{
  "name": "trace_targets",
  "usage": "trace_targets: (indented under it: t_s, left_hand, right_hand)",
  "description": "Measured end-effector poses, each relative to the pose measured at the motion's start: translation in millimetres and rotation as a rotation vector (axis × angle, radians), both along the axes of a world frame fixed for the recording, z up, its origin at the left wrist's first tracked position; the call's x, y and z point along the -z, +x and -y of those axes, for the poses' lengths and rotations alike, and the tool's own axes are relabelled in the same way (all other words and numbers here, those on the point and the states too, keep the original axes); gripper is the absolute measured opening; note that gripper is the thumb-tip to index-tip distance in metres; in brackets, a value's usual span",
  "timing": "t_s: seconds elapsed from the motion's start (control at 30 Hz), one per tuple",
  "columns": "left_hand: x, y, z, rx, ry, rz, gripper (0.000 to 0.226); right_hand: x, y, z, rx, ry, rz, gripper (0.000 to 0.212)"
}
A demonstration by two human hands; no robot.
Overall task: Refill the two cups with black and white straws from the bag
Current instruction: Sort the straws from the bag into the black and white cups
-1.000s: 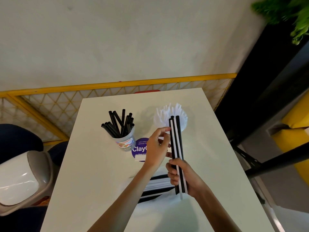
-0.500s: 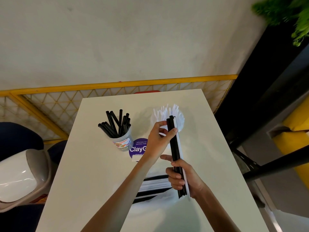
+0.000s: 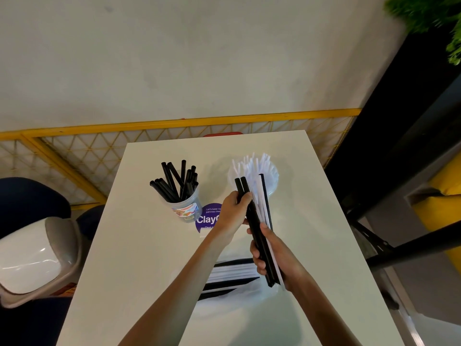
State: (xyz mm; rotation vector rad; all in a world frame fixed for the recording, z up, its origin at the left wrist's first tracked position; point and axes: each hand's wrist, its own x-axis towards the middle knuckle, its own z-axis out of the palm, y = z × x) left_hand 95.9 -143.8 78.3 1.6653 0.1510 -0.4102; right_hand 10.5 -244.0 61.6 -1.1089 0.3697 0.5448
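Risk of spill: the two black plastic straws (image 3: 243, 189) may drag white neighbours with them as they part from the mixed bundle of black and white straws (image 3: 259, 216). A slack grip lower down would let these drop onto the white counter (image 3: 139, 245).
Risk of mis-sort: a lone black straw (image 3: 265, 196) stands on the far side of the white ones, and overlooking it could send it into the wrong cup.
Left hand (image 3: 233, 212): reaches in from the left, thumb and fingers pinching the two black straws near their upper ends.
Right hand (image 3: 273, 255): fingers curled round the lower half of the bundle, holding it upright and tilted slightly left above the counter.
Clear plastic cup (image 3: 185, 208): left of the hands, part-filled with black straws.
White cup (image 3: 273, 183): behind the bundle, crowded with white straws.
Clear plastic bag (image 3: 224, 295): lies flat under the forearms, more straws of both colours inside.
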Motion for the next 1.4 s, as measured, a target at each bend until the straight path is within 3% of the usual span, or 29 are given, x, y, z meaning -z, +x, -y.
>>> trace_targets:
  t_s: [0.23,0.47,0.63,0.8,0.97,1.03,1.23,1.4]
  left_hand:
    - [-6.4,6.6,-21.9,0.061,0.0,-0.052,0.012]
    - [-10.1,14.4,-36.8,0.067,0.137,-0.061,0.012]
    - [-22.5,18.8,-59.8,0.032,0.003,-0.069,0.009]
    - [-50.0,38.6,-104.0,-0.177,-0.105,0.258,0.014]
    - [-71.5,64.1,-152.3,-0.301,0.105,0.794,0.02]
    - [-68.0,69.5,-161.2,-0.295,0.223,0.914,0.016]
    - [-5.7,72.0,-157.8,-0.23,0.31,0.859,0.003]
    - [33.7,70.3,-147.9,-0.19,0.339,0.744,0.025]
  right_hand:
    - [1.2,1.9,-13.8,0.033,-0.049,0.034,0.038]
    - [3.9,3.4,-25.1,0.115,-0.001,-0.002,0.035]
    - [7.8,7.1,-32.4,0.196,-0.071,-0.075,0.019]
    - [12.2,8.8,-38.3,0.197,-0.067,-0.031,0.014]
    - [15.6,11.3,-51.7,0.176,-0.035,-0.018,0.015]
    - [16.8,11.8,-55.7,0.166,-0.035,-0.013,0.015]
    - [18.2,11.9,-59.6,0.151,-0.062,0.0,0.014]
    - [19.1,12.5,-59.4,0.137,-0.084,0.006,0.015]
